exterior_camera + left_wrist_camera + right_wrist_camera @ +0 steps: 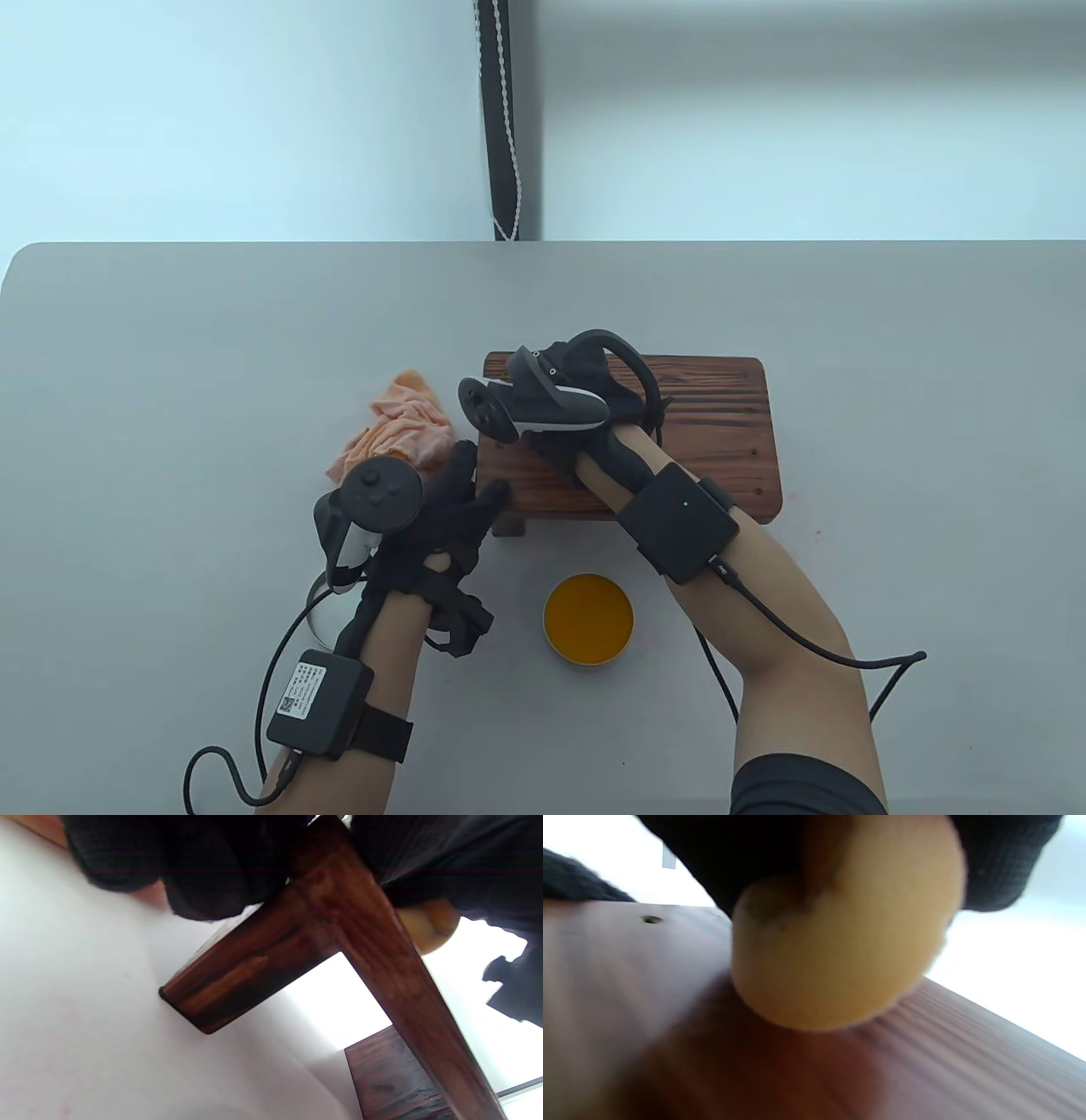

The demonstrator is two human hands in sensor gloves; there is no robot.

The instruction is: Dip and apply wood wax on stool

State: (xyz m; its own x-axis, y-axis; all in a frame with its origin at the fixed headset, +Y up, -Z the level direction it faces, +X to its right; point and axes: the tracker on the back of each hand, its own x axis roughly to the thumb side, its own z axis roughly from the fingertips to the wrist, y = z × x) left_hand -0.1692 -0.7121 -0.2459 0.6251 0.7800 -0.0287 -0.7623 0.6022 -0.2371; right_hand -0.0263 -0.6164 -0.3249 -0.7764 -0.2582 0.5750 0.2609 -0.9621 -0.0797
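Two gloved hands work at a small dark wooden stool on the grey tabletop. In the table view the left hand lies with its fingers spread, fingertips touching the stool's near left corner. The right hand rests on the stool's top toward its left end; its tracker hides the fingers here. A round tin of yellow wax sits between the two forearms, just nearer than the stool. A crumpled orange cloth lies just beyond the left hand, beside the stool's left end. A shiny metal lid peeks out under the left wrist.

In the left wrist view the gloved fingers press against the stool's edge where a leg meets it. A pale yellow sponge shows beyond the edge, under the other glove.

In the right wrist view, blurred, the right hand's fingers grip the round sponge, which sits at the stool's top; whether it touches the wood I cannot tell.
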